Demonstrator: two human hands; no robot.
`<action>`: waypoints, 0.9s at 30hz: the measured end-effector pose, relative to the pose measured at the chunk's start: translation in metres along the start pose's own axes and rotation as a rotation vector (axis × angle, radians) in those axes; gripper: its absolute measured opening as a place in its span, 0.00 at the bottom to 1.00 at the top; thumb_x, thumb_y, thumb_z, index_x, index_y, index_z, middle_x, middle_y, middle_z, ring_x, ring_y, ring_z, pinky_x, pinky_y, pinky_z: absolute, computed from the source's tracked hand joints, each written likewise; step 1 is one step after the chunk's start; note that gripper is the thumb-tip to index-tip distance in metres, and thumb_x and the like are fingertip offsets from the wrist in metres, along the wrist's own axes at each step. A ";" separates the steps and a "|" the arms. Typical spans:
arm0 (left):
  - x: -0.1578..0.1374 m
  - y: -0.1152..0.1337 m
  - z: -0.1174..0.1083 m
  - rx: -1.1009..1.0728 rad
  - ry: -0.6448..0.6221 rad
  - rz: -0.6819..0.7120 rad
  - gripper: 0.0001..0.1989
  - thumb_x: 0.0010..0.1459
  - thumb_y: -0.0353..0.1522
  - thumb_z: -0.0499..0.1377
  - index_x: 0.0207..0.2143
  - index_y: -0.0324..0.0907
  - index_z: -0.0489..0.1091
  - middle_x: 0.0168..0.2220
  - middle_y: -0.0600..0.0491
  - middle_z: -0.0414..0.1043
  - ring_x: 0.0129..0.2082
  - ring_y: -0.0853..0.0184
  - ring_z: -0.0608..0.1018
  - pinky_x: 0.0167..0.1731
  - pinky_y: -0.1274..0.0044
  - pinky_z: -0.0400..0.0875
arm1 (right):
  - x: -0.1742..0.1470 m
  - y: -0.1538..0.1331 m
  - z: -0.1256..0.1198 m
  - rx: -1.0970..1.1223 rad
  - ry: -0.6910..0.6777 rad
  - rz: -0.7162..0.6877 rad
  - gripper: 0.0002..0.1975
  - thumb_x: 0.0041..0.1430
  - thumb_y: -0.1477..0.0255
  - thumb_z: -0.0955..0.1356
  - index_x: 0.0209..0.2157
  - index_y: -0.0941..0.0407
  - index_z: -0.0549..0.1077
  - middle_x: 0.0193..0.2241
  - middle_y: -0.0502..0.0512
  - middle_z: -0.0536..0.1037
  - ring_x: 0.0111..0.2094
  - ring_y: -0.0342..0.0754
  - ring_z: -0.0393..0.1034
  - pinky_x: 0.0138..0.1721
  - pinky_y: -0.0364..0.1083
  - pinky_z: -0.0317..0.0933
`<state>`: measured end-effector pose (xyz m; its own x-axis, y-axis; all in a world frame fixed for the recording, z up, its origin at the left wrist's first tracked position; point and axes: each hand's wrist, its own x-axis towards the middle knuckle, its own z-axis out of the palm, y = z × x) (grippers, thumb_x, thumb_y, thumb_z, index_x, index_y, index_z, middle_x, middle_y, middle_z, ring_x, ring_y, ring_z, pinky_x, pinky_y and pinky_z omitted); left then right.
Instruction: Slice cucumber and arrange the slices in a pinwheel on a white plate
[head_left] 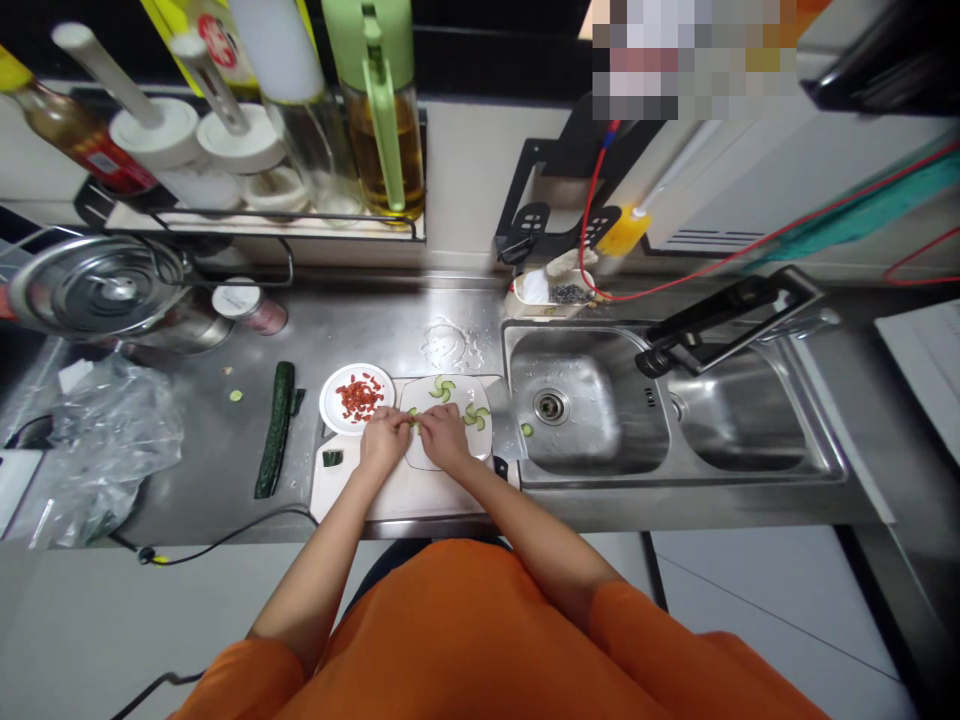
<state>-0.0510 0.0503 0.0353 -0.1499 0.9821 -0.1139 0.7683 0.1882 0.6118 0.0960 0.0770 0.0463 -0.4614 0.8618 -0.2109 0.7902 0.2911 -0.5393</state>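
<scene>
My left hand (386, 441) and my right hand (444, 438) meet over the left side of a white square plate (450, 457). Both have their fingertips pinched at a small green cucumber slice (412, 411), mostly hidden by the fingers. Fanned cucumber slices (442, 389) lie at the plate's far edge, and another fan of slices (476, 416) sits to the right. Just left of my left hand is a round white plate (327, 402) of red goji berries (358, 397). Under the plates lies a white cutting board (341, 490), bearing a short cucumber piece (332, 458).
A long cucumber (274, 430) and a plastic bag (124, 430) lie on the counter at left. A knife blade (510, 410) rests by the square plate's right edge, beside the sink (600, 400). Bottles and jars stand on a rack (277, 228) behind.
</scene>
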 end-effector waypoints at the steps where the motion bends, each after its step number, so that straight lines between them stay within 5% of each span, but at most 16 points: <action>1: 0.000 0.000 0.000 0.001 -0.001 0.000 0.13 0.51 0.29 0.52 0.34 0.44 0.77 0.33 0.50 0.71 0.35 0.65 0.72 0.40 0.74 0.68 | 0.000 0.000 0.000 0.002 0.005 -0.001 0.14 0.60 0.74 0.62 0.45 0.52 0.74 0.41 0.56 0.71 0.47 0.52 0.52 0.41 0.47 0.52; 18: -0.005 0.003 -0.012 -0.026 0.078 -0.014 0.13 0.52 0.31 0.53 0.35 0.42 0.76 0.34 0.49 0.71 0.36 0.64 0.73 0.41 0.74 0.68 | -0.002 0.004 -0.003 0.062 0.066 0.010 0.15 0.59 0.75 0.62 0.44 0.53 0.75 0.39 0.57 0.73 0.46 0.53 0.54 0.42 0.49 0.52; 27: -0.031 -0.039 -0.060 0.225 0.279 -0.386 0.16 0.53 0.36 0.52 0.39 0.41 0.75 0.36 0.46 0.74 0.36 0.61 0.75 0.42 0.72 0.67 | -0.032 0.018 -0.012 0.047 0.135 0.009 0.10 0.59 0.74 0.62 0.36 0.55 0.76 0.36 0.56 0.74 0.46 0.53 0.55 0.41 0.48 0.52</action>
<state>-0.1134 0.0125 0.0621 -0.5848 0.8085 -0.0665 0.7346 0.5625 0.3794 0.1296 0.0591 0.0534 -0.3934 0.9132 -0.1058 0.7727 0.2661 -0.5763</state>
